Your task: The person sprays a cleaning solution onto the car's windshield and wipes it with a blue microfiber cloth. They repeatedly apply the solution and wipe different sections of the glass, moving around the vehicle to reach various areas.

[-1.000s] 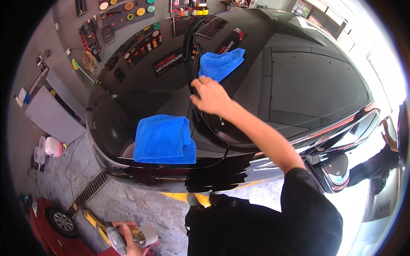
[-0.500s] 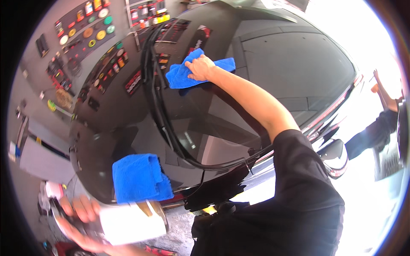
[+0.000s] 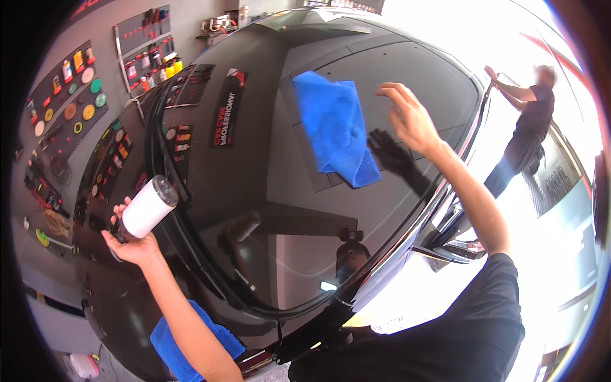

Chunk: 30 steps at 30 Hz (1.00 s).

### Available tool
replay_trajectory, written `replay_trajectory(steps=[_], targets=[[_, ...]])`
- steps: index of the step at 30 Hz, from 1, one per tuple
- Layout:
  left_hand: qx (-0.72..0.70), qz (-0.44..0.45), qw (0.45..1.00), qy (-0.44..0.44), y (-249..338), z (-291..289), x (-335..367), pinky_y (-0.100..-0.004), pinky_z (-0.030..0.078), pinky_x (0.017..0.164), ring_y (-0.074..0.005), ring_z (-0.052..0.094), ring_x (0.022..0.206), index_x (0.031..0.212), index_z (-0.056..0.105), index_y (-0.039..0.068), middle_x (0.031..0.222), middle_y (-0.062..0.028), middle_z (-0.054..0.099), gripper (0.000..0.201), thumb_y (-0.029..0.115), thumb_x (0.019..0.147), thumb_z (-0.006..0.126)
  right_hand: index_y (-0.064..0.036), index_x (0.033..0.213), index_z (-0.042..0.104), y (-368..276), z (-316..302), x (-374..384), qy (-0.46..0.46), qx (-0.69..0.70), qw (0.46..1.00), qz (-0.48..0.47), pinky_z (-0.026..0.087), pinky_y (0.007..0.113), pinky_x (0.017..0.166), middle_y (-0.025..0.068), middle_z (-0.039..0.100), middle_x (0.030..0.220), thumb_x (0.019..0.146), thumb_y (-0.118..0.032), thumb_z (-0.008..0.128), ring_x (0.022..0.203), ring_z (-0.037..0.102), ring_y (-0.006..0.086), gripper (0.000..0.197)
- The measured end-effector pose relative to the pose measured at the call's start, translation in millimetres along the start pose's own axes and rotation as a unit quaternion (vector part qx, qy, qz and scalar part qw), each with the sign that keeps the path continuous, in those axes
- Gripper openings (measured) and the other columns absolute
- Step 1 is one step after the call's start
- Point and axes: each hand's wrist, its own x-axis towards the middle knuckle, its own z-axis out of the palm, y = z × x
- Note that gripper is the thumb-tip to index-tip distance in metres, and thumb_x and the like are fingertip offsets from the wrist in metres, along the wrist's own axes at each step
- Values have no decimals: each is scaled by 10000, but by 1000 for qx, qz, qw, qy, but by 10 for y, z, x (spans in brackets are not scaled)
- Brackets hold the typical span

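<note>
My left hand (image 3: 135, 249) is closed around a spray bottle (image 3: 149, 208) with a white label, held over the dark car's hood (image 3: 121, 299) near the base of the windshield. The bottle's dark end points up and away; its spray head is mostly hidden by my fingers. Above the windshield (image 3: 254, 172), my right hand (image 3: 414, 121) is open with bent fingers and holds nothing. A blue cloth (image 3: 334, 130), apart from that hand, is spread over the glass to its left. Another blue cloth (image 3: 167, 349) rests on the hood, partly behind my left forearm.
At right, a person (image 3: 533, 114) in dark clothes stands by the far side of the car. The side mirror (image 3: 461, 249) juts out below my right arm. Wall panels (image 3: 70, 105) with bottles and round pads hang at left. Wipers (image 3: 172, 146) run along the windshield base.
My right hand has let go of the blue cloth and moved right; the cloth now lies more spread out. My left hand has raised the spray bottle from the lower edge to above the hood.
</note>
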Motion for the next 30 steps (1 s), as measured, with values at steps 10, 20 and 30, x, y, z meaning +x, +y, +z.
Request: replay_trajectory(steps=[10, 20, 30], targets=[[41, -50, 997, -45, 150, -559, 384, -529, 298, 1284, -336, 649, 1186, 1128, 613, -111, 1166, -232, 697, 424, 284, 974, 603, -146, 1537, 486, -121, 1255, 374, -124, -27, 992, -9, 226, 588, 1255, 211, 377, 1629, 1003, -522, 555, 1519, 310, 456, 656], [-16, -127, 988, -87, -324, -382, 108, -396, 458, 1031, -251, 539, 1103, 1235, 578, -14, 1130, -113, 601, 458, 357, 971, 623, -158, 1602, 390, 3412, -760, 448, 36, -260, 839, 477, 116, 648, 1243, 267, 142, 1712, 995, -659, 386, 1572, 117, 502, 787], [5, -208, 973, -99, -90, -363, 66, -351, 498, 983, -217, 512, 1070, 1272, 541, -32, 1156, -108, 506, 470, 344, 995, 600, -154, 1581, 444, 1674, 1763, 2550, -84, -185, 951, 234, 236, 531, 1254, 169, 356, 1657, 944, -599, 561, 1538, 306, 345, 786]])
